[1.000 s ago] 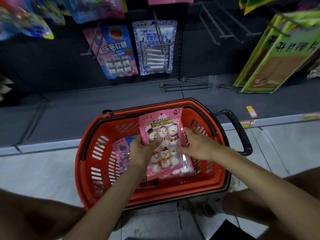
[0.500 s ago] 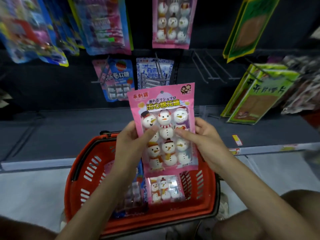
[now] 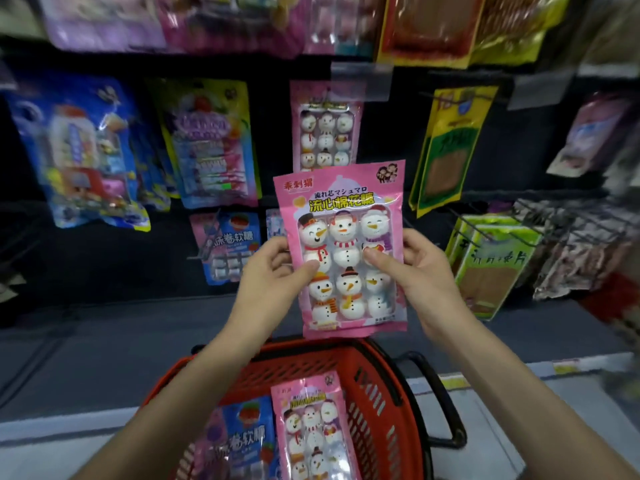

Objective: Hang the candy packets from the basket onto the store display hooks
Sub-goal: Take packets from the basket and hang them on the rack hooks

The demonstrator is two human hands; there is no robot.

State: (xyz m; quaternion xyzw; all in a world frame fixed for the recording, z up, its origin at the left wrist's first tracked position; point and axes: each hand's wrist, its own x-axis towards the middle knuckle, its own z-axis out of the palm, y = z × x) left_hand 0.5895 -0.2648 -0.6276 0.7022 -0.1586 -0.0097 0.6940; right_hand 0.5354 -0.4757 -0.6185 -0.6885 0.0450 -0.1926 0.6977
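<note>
A pink packet of snowman marshmallows (image 3: 341,216) is held upright in front of the display. My left hand (image 3: 266,285) pinches its left edge and my right hand (image 3: 419,275) pinches its right edge, thumbs on the front. Directly above and behind it a matching snowman packet (image 3: 325,133) hangs on a hook. Below, the red basket (image 3: 377,386) holds another snowman packet (image 3: 311,431) and a blue and pink strawberry candy packet (image 3: 242,441).
Hanging packets fill the dark display wall: blue ones (image 3: 79,150) at left, a strawberry candy packet (image 3: 227,247) lower middle, green and yellow packets (image 3: 446,150) at right. Bare wire hooks (image 3: 485,223) stick out at right. A grey shelf base (image 3: 104,358) runs behind the basket.
Both hands have lifted the snowman packet out of the basket and up toward the hanging matching packet. The camera has tilted upward, so more of the display shows.
</note>
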